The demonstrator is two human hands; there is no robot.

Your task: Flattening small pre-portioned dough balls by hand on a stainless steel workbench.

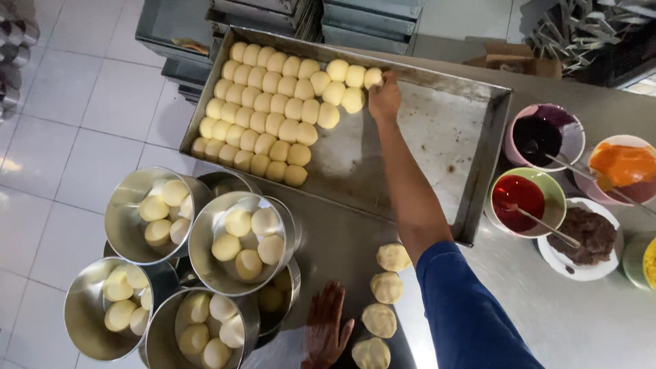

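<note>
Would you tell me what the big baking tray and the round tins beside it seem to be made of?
The baking tray looks like dull, worn sheet metal, grey and stained with dark spots. The round tins look like brighter polished metal, perhaps steel or aluminium, as their walls reflect the dough balls inside.

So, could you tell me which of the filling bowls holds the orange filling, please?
The pink-rimmed bowl at the far right edge; its neighbours hold purple, red and brown fillings.

Yellow bowl [650, 263] cut by right edge; lowest dough ball [371, 354] cut at bottom.
</note>
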